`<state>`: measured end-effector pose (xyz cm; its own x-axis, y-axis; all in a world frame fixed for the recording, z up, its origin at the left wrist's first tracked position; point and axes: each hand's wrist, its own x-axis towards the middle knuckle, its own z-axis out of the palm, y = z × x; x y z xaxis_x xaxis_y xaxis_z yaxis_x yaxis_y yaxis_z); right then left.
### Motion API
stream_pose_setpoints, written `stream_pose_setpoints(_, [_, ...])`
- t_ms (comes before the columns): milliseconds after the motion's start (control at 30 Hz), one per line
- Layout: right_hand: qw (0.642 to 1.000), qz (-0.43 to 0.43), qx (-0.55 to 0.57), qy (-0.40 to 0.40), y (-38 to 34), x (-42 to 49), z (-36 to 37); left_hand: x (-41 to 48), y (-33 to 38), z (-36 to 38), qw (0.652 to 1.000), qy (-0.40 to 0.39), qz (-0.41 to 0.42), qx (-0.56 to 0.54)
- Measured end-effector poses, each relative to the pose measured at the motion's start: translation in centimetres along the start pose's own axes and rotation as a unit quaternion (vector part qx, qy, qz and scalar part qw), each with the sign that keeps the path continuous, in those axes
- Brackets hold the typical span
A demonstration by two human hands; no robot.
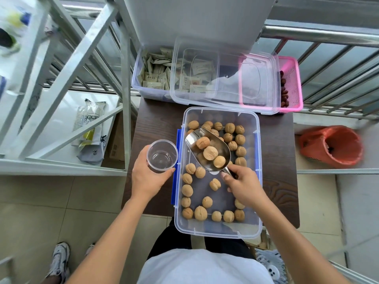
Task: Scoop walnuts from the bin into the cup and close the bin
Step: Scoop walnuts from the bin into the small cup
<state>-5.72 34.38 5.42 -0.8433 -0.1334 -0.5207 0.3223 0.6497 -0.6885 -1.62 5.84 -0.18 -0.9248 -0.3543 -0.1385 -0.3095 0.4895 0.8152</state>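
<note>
Tabletop (155, 124) bin (217, 230): scoop (193, 138) with walnuts (210, 153) in right hand (244, 185).

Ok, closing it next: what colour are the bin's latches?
Blue: the latches on the bin show best in the head view.

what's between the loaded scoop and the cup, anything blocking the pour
Nothing visible. The right hand holds the scoop, loaded with walnuts, over the bin; the left hand holds the empty cup just outside the bin's left rim.
</note>
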Motion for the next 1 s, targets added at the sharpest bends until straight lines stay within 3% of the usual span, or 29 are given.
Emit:
stream_pose_setpoints(267, [0.986, -0.079, -0.089, -0.12, -7.2, -2.8, -4.9, 0.2, 0.2, 0.4, 1.0, -0.012, -0.024, 0.004])
stream_pose_setpoints(467, [0.968, -0.08, -0.204, -0.125, -10.1, -2.9, -4.9, 0.5, 1.5, -0.2, 0.999, -0.013, -0.028, 0.006])
stream_pose_setpoints(667, [0.967, -0.065, -0.212, -0.126, -10.2, -2.7, -5.4, 0.5, 1.1, -0.2, 1.0, -0.011, 0.014, -0.002])
stream_pose_setpoints(867, [0.97, -0.081, -0.195, -0.12, -9.8, -2.6, -6.0, 0.1, 0.7, 0.0, 1.0, -0.002, 0.002, 0.007])
stream_pose_setpoints(1000, [0.995, 0.01, -0.05, -0.084, -8.0, -1.6, -6.6, 0.0, 0.1, 0.2, 1.0, 0.005, -0.004, 0.004])
